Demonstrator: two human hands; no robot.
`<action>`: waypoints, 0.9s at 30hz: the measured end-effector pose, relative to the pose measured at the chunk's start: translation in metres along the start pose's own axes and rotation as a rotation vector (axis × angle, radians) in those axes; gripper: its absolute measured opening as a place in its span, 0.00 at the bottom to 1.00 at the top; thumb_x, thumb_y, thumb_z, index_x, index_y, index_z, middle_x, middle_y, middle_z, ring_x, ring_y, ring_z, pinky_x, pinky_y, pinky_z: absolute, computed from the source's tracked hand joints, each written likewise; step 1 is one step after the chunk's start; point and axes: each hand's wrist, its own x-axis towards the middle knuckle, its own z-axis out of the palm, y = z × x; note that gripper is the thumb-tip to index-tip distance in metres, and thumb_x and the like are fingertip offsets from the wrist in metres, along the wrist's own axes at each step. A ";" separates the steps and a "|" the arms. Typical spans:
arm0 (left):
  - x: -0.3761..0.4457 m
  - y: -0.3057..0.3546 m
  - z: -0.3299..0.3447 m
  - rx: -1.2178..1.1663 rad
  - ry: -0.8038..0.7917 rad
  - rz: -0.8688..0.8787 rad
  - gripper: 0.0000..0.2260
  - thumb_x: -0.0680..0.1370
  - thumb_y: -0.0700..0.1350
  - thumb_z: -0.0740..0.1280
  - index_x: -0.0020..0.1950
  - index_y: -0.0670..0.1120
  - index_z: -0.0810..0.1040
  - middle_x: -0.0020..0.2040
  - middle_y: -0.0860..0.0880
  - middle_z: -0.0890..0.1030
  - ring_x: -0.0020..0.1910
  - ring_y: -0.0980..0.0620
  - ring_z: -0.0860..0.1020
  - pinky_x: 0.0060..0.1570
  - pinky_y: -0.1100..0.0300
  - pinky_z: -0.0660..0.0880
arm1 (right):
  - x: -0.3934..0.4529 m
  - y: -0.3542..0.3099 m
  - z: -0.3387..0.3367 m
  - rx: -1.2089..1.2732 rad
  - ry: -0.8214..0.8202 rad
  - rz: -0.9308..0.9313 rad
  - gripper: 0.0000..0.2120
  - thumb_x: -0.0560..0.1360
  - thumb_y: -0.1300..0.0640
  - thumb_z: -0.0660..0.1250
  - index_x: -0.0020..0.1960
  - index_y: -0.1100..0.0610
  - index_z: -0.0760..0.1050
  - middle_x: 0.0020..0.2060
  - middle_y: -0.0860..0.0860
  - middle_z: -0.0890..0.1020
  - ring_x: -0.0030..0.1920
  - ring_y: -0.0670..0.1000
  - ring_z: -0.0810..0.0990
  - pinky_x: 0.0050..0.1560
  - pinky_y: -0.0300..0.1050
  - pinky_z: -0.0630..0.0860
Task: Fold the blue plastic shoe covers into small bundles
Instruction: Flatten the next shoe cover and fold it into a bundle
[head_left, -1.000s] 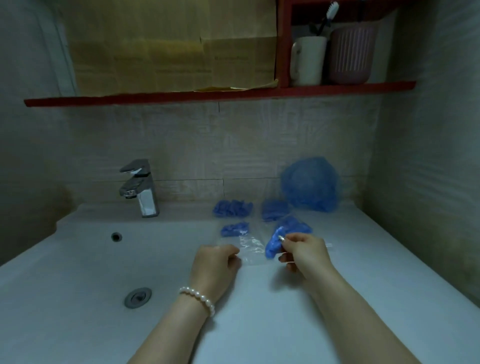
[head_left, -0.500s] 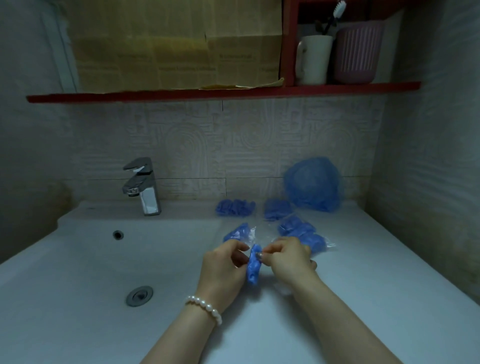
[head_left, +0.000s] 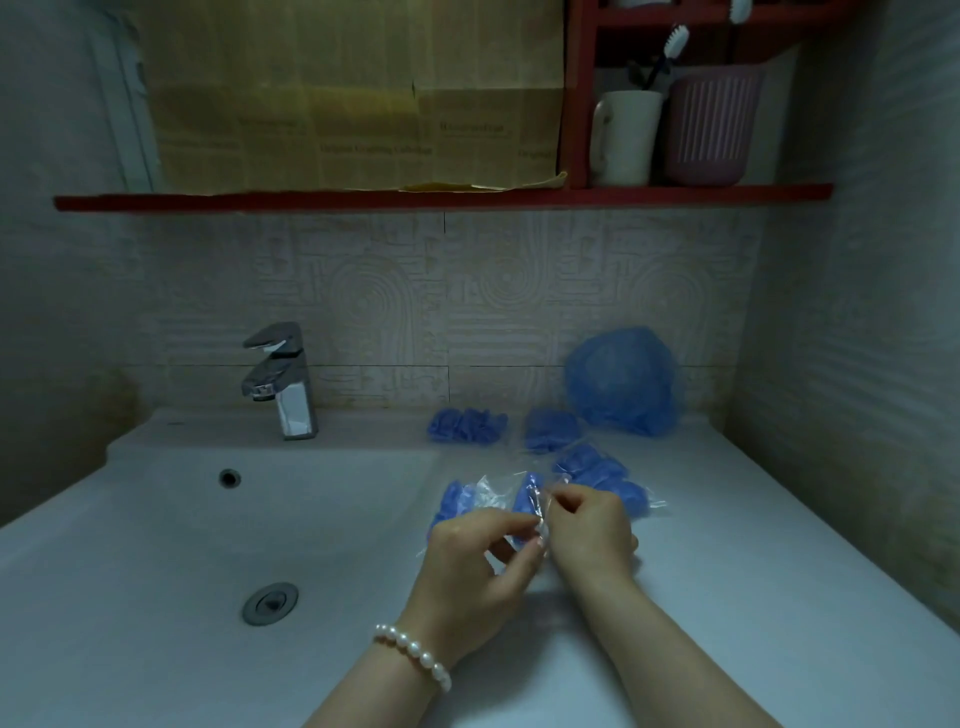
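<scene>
Both hands pinch one blue shoe cover — above the counter.

A home bathroom, dimly lit: a white washbasin with a chrome mixer tap sits below patterned wall tiles. Toothbrushes stand in what appears to be a white mug on a red shelf.

We see faint printed lines on the cardboard sheet above the red shelf, too blurred for us to read.
</scene>
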 end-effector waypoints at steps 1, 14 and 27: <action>0.002 0.001 -0.003 -0.057 0.053 -0.097 0.08 0.69 0.51 0.66 0.43 0.52 0.83 0.37 0.62 0.82 0.36 0.65 0.79 0.40 0.71 0.74 | 0.003 0.003 0.003 0.053 -0.025 0.017 0.14 0.75 0.51 0.65 0.32 0.52 0.76 0.30 0.46 0.79 0.40 0.53 0.78 0.51 0.47 0.71; 0.024 -0.009 -0.064 -1.040 -0.209 -1.175 0.06 0.68 0.42 0.67 0.37 0.40 0.83 0.38 0.43 0.80 0.35 0.46 0.80 0.38 0.53 0.80 | 0.004 -0.004 -0.029 0.637 -0.362 -0.025 0.07 0.73 0.63 0.68 0.38 0.56 0.81 0.29 0.46 0.83 0.33 0.44 0.81 0.40 0.37 0.74; 0.016 0.002 -0.029 -0.966 -0.118 -0.977 0.06 0.66 0.34 0.68 0.41 0.36 0.79 0.42 0.36 0.81 0.41 0.45 0.83 0.38 0.55 0.81 | -0.008 -0.006 -0.009 0.513 -0.343 -0.070 0.12 0.68 0.68 0.73 0.30 0.57 0.75 0.21 0.45 0.76 0.25 0.43 0.75 0.27 0.33 0.70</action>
